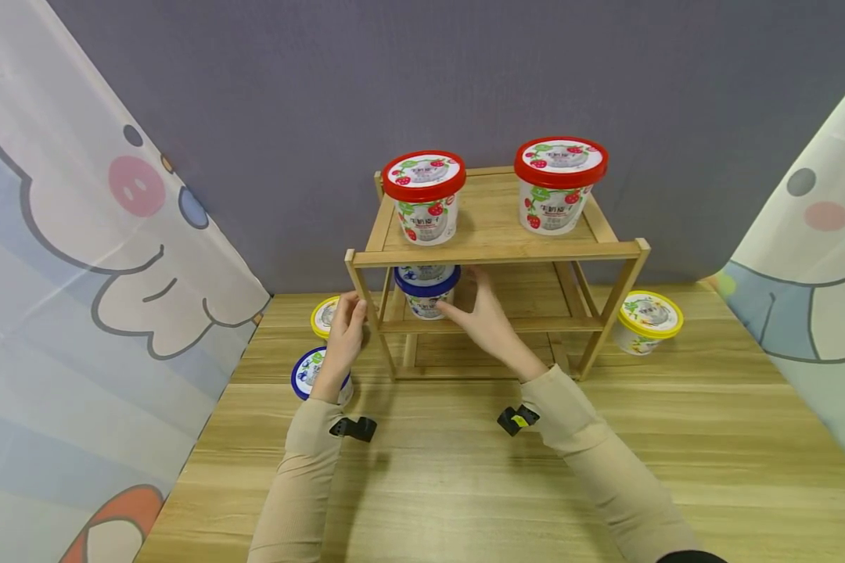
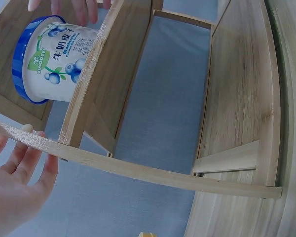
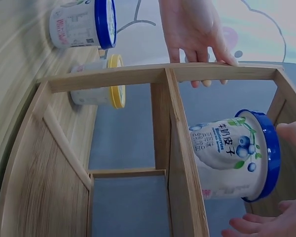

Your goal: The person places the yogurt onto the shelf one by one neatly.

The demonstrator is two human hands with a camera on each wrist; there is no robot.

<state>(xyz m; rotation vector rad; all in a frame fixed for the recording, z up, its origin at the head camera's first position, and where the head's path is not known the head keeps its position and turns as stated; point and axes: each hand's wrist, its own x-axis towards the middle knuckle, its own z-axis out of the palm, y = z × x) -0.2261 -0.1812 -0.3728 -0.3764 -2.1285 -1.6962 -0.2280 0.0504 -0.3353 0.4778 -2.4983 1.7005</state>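
Observation:
A white tub with a blue lid and blueberry print [image 1: 426, 291] stands at the left end of the middle tier of a wooden shelf [image 1: 493, 252]. My right hand [image 1: 489, 322] reaches into that tier, beside the tub. Its thumb and fingers are spread around the lid side of the tub [image 3: 232, 155], with a gap showing in the right wrist view. My left hand [image 1: 345, 328] holds the shelf's left front post, fingers [image 2: 45, 173] bent at the wood. In the right wrist view the left fingertips reach past the post.
Two red-lidded strawberry tubs, one at left [image 1: 426, 195] and one at right [image 1: 556, 184], stand on the top tier. Left of the shelf are a blue-lidded tub [image 1: 308, 374] and a yellow-lidded tub [image 1: 320, 319]. Another yellow-lidded tub [image 1: 648, 322] stands to the right.

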